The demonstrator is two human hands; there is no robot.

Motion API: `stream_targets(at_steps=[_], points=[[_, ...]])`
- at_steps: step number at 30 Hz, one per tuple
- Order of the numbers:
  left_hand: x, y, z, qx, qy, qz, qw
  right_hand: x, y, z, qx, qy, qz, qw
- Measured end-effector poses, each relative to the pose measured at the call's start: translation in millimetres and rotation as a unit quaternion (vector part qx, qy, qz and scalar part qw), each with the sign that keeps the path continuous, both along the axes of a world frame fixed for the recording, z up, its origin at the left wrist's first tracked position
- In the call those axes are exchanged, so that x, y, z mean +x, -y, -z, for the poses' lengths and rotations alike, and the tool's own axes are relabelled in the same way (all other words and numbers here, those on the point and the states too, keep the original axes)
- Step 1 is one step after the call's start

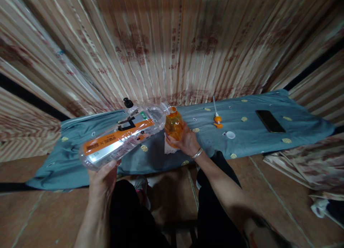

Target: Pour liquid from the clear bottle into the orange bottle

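Observation:
My left hand [104, 176] grips the bottom end of a large clear plastic bottle [120, 140] with an orange and silver label. The bottle is tilted, its neck pointing right and meeting the mouth of a smaller orange bottle [172, 122]. My right hand [187, 139], a silver bangle at the wrist, is wrapped around that orange bottle and keeps it upright. Under it lies a pale tissue or cloth [170, 147]. Whether liquid runs between the two bottles I cannot tell. Behind the clear bottle, a black-topped bottle [129, 103] shows in part.
On the teal cloth [150, 162] an orange pump head [217, 120] with a white tube lies right of my hand. A small white cap or dish [230, 135] is near it, and a black phone [270, 121] farther right. A patterned curtain [174, 44] hangs behind.

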State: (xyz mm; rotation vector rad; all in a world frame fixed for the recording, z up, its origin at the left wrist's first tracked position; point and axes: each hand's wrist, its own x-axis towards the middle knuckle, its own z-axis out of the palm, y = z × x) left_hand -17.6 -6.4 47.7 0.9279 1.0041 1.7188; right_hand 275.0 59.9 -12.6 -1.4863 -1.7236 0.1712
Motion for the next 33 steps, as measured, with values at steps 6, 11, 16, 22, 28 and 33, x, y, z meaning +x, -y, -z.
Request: stream_targets(at_steps=[6, 11, 16, 22, 28, 33], points=[[15, 2, -9.6, 0.014, 0.017, -0.032, 0.999, 0, 0, 0.2, -0.004, -0.006, -0.004, 1.0], [13, 2, -9.0, 0.013, 0.02, -0.036, 0.999, -1, 0, -0.5, -0.002, -0.013, -0.006, 1.0], [12, 1, -10.0, -0.004, 0.007, -0.029, 1.0, -2, 1, -3.2, -0.009, -0.023, 0.0, 1.0], [17, 1, -12.3, 0.006, -0.012, -0.039, 0.999, -2, 1, -3.2, -0.007, -0.021, 0.001, 1.0], [19, 2, -15.0, -0.001, 0.003, -0.042, 0.999, -1, 1, -5.1, -0.023, -0.01, -0.001, 1.0], [20, 2, -15.5, -0.002, 0.021, -0.046, 0.999, 0, 0, -2.7, -0.016, -0.006, -0.003, 1.0]])
